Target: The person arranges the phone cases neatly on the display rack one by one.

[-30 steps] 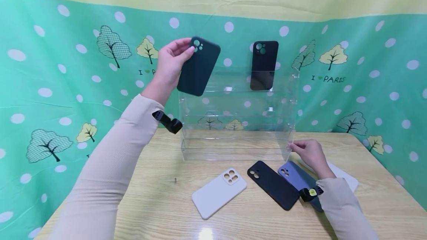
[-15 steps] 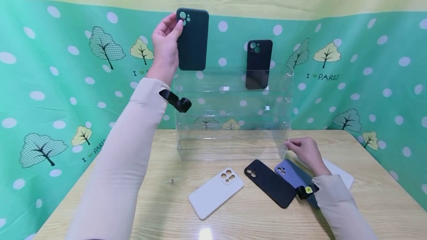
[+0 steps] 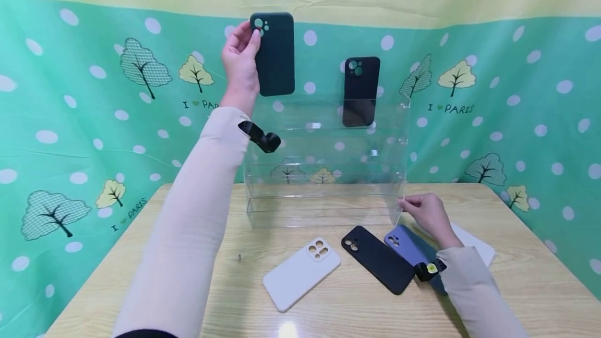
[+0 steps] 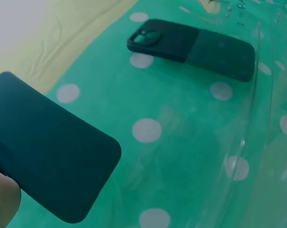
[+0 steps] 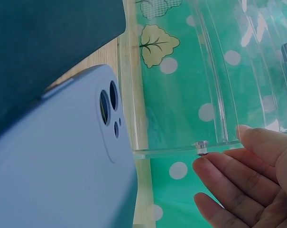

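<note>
While your left hand point(image 3: 241, 61) is raised: it pinches the dark green phone case point(image 3: 278, 59) at the upper left corner, your thumb by the camera cutouts.
Dark green phone case: you have it upright, camera end up, at the top left of the clear acrylic tiered rack point(image 3: 324, 217); from these angles it is hard to tell whether its lower edge touches the rack.
Right hand point(image 3: 429, 215): you pinch the rack's right side panel low down, thumb on one face and fingertips on the other.
Top tier: to the right of your raised case, a black phone case point(image 3: 360, 90) stands slightly tilted, its lower part showing through the clear front.
Wooden table point(image 3: 357, 314): before the rack you have a white phone case point(image 3: 300, 275) lying flat, then a flat black case point(image 3: 375, 260), with a lavender-blue case point(image 3: 407, 241) just beside it, partly hidden by your right wrist camera point(image 3: 424, 272).
Far right: another white case point(image 3: 476, 244) lies partly behind your right forearm.
Backdrop: green dotted cloth point(image 3: 75, 150) with printed trees hangs behind everything.
</note>
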{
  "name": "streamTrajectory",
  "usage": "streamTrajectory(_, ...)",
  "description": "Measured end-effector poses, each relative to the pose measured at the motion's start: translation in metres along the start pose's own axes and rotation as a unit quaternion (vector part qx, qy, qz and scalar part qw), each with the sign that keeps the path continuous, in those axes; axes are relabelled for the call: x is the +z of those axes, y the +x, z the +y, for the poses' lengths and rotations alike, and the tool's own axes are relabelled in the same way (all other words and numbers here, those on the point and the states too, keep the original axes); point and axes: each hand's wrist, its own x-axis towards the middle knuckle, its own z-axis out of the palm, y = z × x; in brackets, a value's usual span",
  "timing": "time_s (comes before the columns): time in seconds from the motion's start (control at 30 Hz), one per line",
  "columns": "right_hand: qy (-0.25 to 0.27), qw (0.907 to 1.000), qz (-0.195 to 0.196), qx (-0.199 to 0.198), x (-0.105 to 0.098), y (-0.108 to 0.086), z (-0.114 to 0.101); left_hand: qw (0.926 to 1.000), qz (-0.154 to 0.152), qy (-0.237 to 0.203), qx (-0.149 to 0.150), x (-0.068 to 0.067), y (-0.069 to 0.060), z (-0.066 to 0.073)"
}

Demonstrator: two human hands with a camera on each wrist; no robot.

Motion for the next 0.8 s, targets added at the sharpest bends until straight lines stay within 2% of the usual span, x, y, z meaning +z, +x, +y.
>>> streamTrajectory(0.33,-0.004,1.0,0.001,0.006,0.002,0.0,0.002,0.9991,0.0,0.04,-0.011,-0.013,-0.006,-0.019)
streamTrajectory(0.57,-0.003,0.9999,0.0,0.01,0.003,0.0,0.002,0.9958,0.026,0.075,-0.044,-0.016,-0.01,-0.03)
streamTrajectory(0.8,-0.002,1.0,0.001,0.008,0.002,0.0,0.002,0.9895,0.051,0.107,-0.083,-0.016,-0.009,-0.035)
